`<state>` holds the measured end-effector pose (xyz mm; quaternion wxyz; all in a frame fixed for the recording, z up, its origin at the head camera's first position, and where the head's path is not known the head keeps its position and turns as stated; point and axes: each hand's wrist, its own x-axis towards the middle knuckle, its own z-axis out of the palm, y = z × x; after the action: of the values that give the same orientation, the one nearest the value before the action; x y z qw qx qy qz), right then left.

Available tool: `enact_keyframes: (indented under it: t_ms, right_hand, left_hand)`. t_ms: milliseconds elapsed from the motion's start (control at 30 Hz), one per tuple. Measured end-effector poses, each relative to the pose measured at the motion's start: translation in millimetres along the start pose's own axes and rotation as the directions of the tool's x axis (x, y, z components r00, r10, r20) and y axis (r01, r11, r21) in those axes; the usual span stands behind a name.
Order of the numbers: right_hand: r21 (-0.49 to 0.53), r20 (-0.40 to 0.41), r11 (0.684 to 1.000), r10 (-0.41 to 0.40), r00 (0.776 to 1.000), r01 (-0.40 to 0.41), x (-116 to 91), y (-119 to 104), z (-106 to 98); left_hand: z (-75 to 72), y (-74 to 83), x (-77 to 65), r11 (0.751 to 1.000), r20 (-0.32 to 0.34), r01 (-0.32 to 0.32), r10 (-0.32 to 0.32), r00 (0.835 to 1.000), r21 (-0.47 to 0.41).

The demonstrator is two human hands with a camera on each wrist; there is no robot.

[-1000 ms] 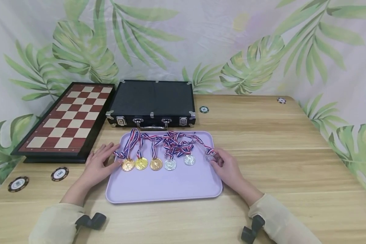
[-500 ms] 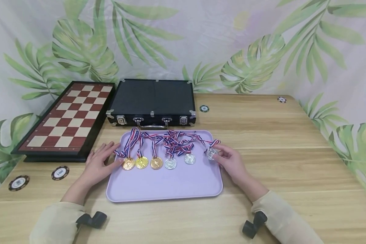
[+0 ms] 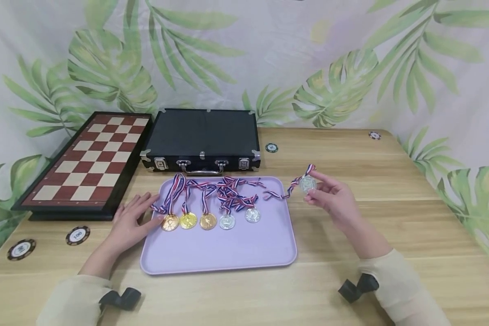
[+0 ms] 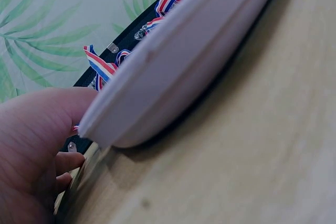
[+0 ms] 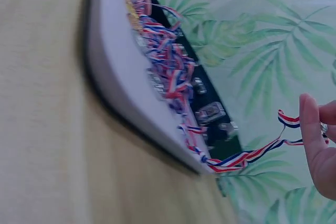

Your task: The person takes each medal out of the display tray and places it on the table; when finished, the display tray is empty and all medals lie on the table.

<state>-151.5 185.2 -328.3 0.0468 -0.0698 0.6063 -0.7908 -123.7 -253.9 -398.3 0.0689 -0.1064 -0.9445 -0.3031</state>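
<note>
My right hand [image 3: 337, 198] pinches a silver medal [image 3: 308, 184] between thumb and fingers, held up just right of the tray. Its red, white and blue ribbon trails back over the tray's right edge; in the right wrist view this ribbon [image 5: 244, 160] stretches from the tray corner to the fingers. My left hand [image 3: 132, 224] rests at the left rim of the lilac tray [image 3: 224, 251], fingers straight and thumb at the rim beside a gold-coloured medal [image 3: 170, 222]. More gold-coloured and silver medals lie in a row, their ribbons [image 3: 236, 195] tangled behind them.
A black case [image 3: 203, 136] with metal corners and a handle stands behind the tray. A folded chessboard box [image 3: 89, 158] lies on the left. Poker chips sit around the wooden table, including one marked 100 [image 3: 78, 235] and a green one [image 3: 271, 147].
My right hand has lifted the silver medal off the tray's right side and carried it up and to the right, its ribbon drawing out behind. The left hand stays at the rim.
</note>
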Motion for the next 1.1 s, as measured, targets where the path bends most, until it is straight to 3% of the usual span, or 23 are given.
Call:
enact_keyframes:
  t_ms: [133,233,533,867,1100]
  right_hand:
    - [0.074,0.021,0.997,-0.015,1.0,0.013,5,-22,-5]
    - [0.066,0.024,0.998,-0.021,0.999,0.02,14,-33,-4]
    - [0.138,0.016,0.99,0.013,1.0,-0.015,55,-49,-8]
    - [0.003,-0.081,0.99,0.14,0.987,-0.14,95,-61,-15]
    - [-0.098,-0.032,0.987,0.121,0.992,-0.124,123,-61,-25]
  left_hand:
    - [1.0,0.6,1.6,1.0,0.004,0.002,-0.002,1.0,0.004]
    - [-0.2,-0.7,0.1,1.0,0.006,0.006,-0.006,1.0,0.009]
    - [-5.1,-7.0,-0.5,0.998,0.039,-0.039,0.041,0.998,-0.041]
    - [-4.8,-9.2,-1.7,0.996,0.043,-0.073,0.075,0.996,-0.053]
    - [-5.6,-6.5,-3.2,0.998,0.04,-0.054,0.056,0.998,-0.043]
